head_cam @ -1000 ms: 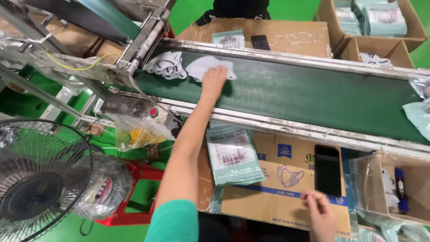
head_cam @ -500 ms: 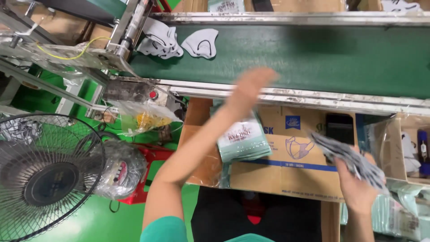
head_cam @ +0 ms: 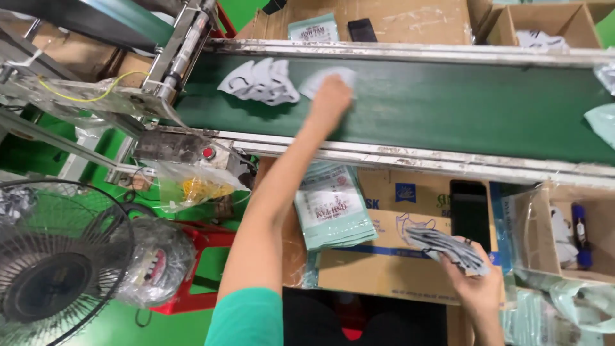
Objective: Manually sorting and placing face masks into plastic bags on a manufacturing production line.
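Green conveyor belt (head_cam: 448, 109) across the top, wide and dark, hemmed by metal rails. Below, cardboard box (head_cam: 384, 256) bearing a stack of pale green pouches (head_cam: 333, 205) and a black phone (head_cam: 469, 211). On the belt, loose pile of masks (head_cam: 259, 82). Left hand (head_cam: 330, 99) stretched out flat, pressing on a single white mask (head_cam: 320, 78). Right hand (head_cam: 477, 288) closed around a bundle of patterned masks (head_cam: 448, 247) low by the box. Risks: mask sliding off under the palm, likely bunching into the pile; bundle possibly fanning out of a loose grip; sleeve brushing the rail.
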